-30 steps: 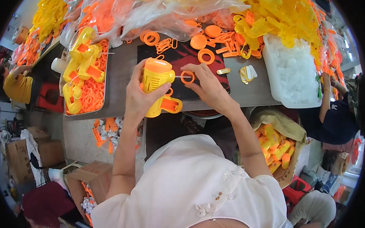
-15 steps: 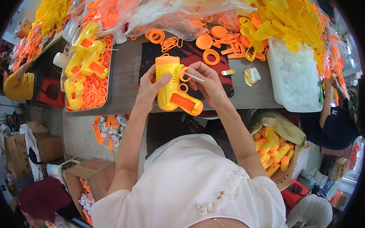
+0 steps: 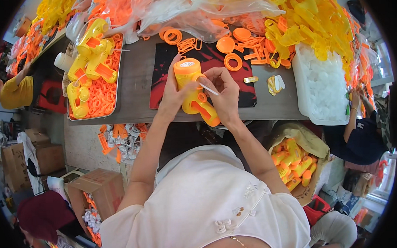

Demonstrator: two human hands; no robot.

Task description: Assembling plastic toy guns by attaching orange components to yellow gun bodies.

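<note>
Half a second on, the yellow plastic body with a slanting handle (image 3: 189,98) has shifted rightward over the sheet beneath it, and I see its round orange cap with a white speckled face (image 3: 186,66) turned up toward my camera, where before mostly its side showed. The thin white strip (image 3: 208,88) near it now slants down to the right at a steeper angle. The body is held just above the sheet, upright, between both hands. My left hand (image 3: 174,96) is closed around its left side, palm inward, the blurred thumb lying across the front. My right hand (image 3: 224,89) comes in from the other side with curled fingers, pinching the strip between thumb and fingertips; whether it also grips the body I cannot tell. Both forearms rise from the lower edge and angle inward. A small orange ring (image 3: 202,97) shows on the body's right side, below the strip. Beneath lies the dark sheet with red patches (image 3: 247,95), on a grey-brown tabletop (image 3: 136,78). Beyond the sheet sit flat orange rings (image 3: 233,62); at left, a metal-rimmed tray (image 3: 116,90) holds orange loops (image 3: 99,102) and more yellow bodies (image 3: 89,58); at right stands a white plastic bin (image 3: 300,90) of translucent white pieces (image 3: 323,78).
</note>
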